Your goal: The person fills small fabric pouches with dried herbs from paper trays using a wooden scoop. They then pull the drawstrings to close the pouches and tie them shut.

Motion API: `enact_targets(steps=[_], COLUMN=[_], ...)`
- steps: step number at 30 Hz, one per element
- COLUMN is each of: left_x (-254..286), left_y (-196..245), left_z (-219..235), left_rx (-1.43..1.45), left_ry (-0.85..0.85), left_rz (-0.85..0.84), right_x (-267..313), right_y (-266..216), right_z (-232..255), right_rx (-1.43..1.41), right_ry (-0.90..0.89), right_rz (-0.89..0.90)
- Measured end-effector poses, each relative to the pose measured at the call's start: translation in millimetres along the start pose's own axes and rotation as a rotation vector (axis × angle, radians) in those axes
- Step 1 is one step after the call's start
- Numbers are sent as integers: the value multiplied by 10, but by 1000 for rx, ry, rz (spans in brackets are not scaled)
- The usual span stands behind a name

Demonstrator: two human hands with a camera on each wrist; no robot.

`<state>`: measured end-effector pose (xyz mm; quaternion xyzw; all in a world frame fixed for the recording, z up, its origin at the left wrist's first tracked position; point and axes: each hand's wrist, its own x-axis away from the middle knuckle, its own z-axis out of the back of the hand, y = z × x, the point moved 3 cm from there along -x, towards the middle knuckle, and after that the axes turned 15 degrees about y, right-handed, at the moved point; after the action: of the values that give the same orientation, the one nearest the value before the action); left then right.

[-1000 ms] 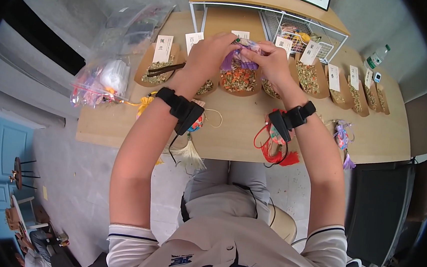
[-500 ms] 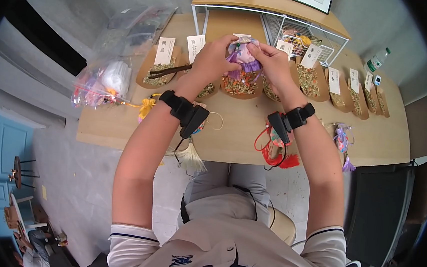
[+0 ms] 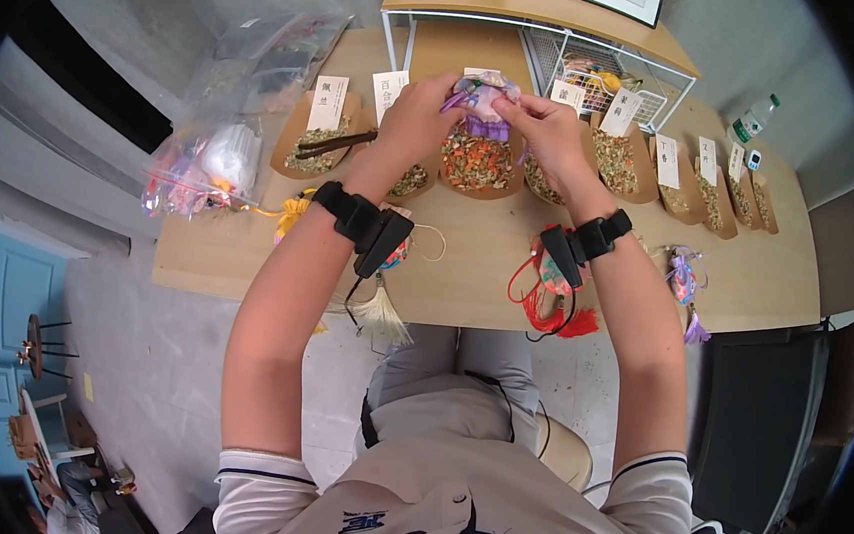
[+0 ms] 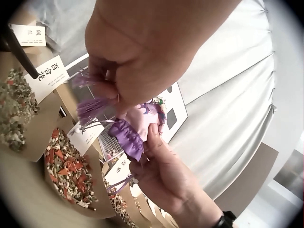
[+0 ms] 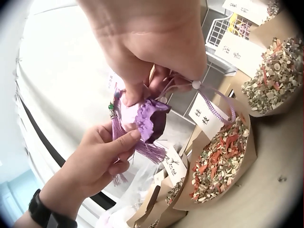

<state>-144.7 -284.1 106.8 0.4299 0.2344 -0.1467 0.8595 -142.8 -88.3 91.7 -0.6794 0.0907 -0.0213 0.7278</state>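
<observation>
A small pink-and-purple cloth sachet is held up between both hands, over the middle scoop. Its frilled purple mouth points down toward the scoop in the head view. My left hand grips its left side, with the purple tassel hanging by those fingers. My right hand pinches the other side, thumb pressed on the pink cloth. A purple drawstring with a white bead loops out beside the right hand. Below lies the paper scoop of orange-flecked dried herbs.
Several paper scoops of dried herbs with white name cards line the table. Dark tongs lie across a left scoop. Finished-looking sachets with tassels, one red, lie near the front edge. A shelf, wire basket and bottle stand behind.
Both hands have turned the sachet and shifted it slightly; at half a second ago its frill hung lower over the herbs. Both hands keep hold of it.
</observation>
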Motion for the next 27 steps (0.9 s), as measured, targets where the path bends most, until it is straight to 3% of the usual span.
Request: enact_targets(steps=[2, 5, 11, 17, 20, 23, 27], left_x=[18, 41, 25, 45, 62, 97, 58], left_y=[155, 12, 8, -58, -41, -15, -195], left_z=[54, -63, -43, -48, -26, -54, -179], left_rx=[19, 237, 96, 21, -84, -243, -168], left_ry=[-76, -122, -98, -78, -99, -56, -85], left_rz=[91, -14, 139, 81, 67, -82, -103], right_x=[-18, 48, 31, 43, 18, -16, 119], right_y=[25, -97, -44, -103, -68, 30, -192], right_z=[-3, 5, -29, 7, -21, -29, -64], right_rx=[-87, -30, -134, 82, 76, -12, -62], right_ry=[7, 2, -41, -106, -149, -129, -161], right_rz=[-27, -46, 114, 11, 53, 103, 133])
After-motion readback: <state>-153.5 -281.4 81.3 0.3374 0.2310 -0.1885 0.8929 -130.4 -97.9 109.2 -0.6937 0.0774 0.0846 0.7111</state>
